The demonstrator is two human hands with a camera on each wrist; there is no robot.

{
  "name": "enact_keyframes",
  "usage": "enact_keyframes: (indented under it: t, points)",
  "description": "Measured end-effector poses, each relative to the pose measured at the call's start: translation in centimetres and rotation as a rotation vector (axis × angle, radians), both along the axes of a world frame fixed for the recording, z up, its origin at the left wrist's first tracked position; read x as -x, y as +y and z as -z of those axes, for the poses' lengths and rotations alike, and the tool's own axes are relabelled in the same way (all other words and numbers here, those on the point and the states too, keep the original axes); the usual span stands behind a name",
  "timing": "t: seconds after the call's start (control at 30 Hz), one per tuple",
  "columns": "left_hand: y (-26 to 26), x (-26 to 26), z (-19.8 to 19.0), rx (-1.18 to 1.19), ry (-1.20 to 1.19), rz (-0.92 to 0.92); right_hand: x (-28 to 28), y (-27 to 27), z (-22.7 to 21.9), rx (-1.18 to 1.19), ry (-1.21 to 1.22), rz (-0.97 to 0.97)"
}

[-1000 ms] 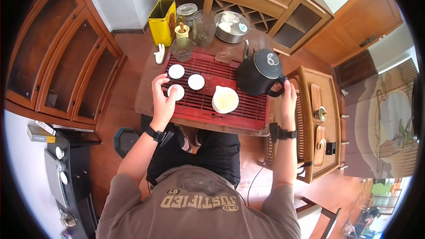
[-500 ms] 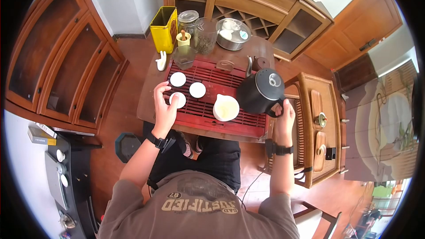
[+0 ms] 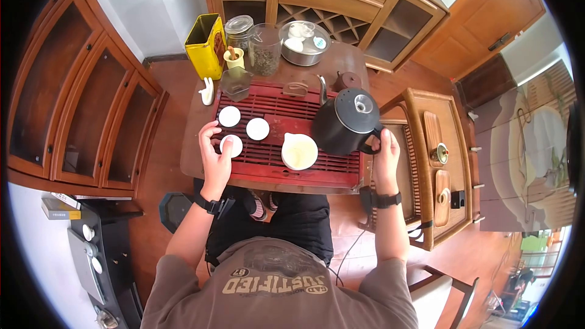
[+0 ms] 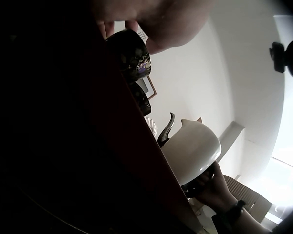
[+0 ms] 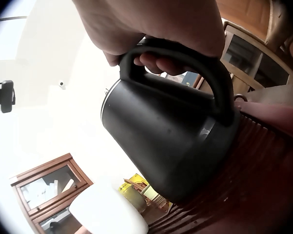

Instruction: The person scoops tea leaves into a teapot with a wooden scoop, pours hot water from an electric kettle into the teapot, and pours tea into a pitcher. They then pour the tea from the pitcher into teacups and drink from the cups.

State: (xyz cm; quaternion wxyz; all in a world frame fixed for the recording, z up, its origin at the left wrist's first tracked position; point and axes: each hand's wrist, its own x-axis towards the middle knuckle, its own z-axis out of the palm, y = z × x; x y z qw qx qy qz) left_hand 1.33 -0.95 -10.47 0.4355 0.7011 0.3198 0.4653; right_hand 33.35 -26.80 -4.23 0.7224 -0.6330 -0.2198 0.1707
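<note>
My left hand (image 3: 213, 161) pinches the near-left tea cup (image 3: 231, 146), thumb overlapping its rim; inside it looks white. The left wrist view shows that cup (image 4: 132, 56) dark and patterned outside, with fingertips at its rim. Two more white-looking cups (image 3: 230, 116) (image 3: 258, 128) stand beside it on the red slatted tea tray (image 3: 283, 176). At the tray's right side, my right hand (image 3: 385, 158) grips the handle of a black electric kettle (image 3: 346, 123); in the right wrist view, curled fingers (image 5: 161, 63) wrap the handle. A white spouted pitcher (image 3: 300, 152) with pale liquid stands between.
Behind the tray are a yellow tin (image 3: 206, 49), a glass jar (image 3: 239, 30), a clear container of tea leaves (image 3: 264, 55), a round metal pan (image 3: 304, 52) and a small brown teapot (image 3: 349, 80). A rattan cart (image 3: 426, 231) stands close by on the right.
My right fingers, straighter beside the kettle's handle a second ago, have closed round it. The brown teapot behind the kettle has come into sight. My left hand stays at the same cup.
</note>
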Motion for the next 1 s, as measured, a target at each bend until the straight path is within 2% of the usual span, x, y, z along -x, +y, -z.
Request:
enact_keyframes:
  t: [0.2, 0.4, 0.5, 0.57, 0.6, 0.67, 0.7, 0.73, 0.8, 0.83, 0.9, 0.93, 1.0]
  points:
    - [-0.1, -0.2, -0.5, -0.033, 0.017, -0.007, -1.0, 2.7, -0.9, 0.009, 0.014, 0.016]
    - [-0.1, -0.1, -0.3, -0.022, 0.009, -0.005, -2.4, 3.4, -1.0, -0.001, -0.008, -0.073]
    - [-0.3, -0.2, -0.5, -0.036, 0.006, -0.006, -3.1, 2.8, -1.3, 0.065, -0.045, -0.147]
    - [-0.3, -0.2, -0.6, -0.028, -0.002, -0.005, -3.9, 2.5, -1.6, 0.038, 0.059, -0.178]
    - [-0.2, -0.1, -0.5, -0.037, 0.004, -0.008, -4.9, 2.0, -2.2, 0.063, 0.032, -0.255]
    - [-0.2, -0.1, -0.4, -0.042, 0.003, -0.018, -7.3, 2.1, -2.4, 0.206, -0.058, -0.035]
    - [-0.3, -0.1, -0.5, -0.024, -0.004, -0.012, -10.2, 2.0, -1.6, 0.322, -0.125, -0.066]
    - [-0.4, -0.1, -0.6, -0.005, -0.011, -0.006, -12.2, 2.4, -0.8, 0.297, -0.143, -0.113]
    - [-0.4, -0.1, -0.6, -0.015, -0.008, -0.010, -16.5, 3.0, 0.6, 0.501, -0.218, -0.178]
    - [-0.3, -0.1, -0.6, -0.026, -0.002, -0.009, -17.5, 3.7, 0.8, 0.498, -0.221, -0.179]
    - [-0.3, -0.1, -0.8, -0.010, -0.003, -0.012, -19.1, 5.2, 0.9, 0.691, -0.470, -0.243]
    - [-0.4, -0.1, -0.9, 0.010, -0.001, -0.013, -19.6, 6.0, 1.2, 0.687, -0.476, -0.246]
    - [-0.5, -0.1, -1.0, 0.019, -0.005, -0.018, -20.7, 7.7, 2.4, 0.730, -0.705, -0.298]
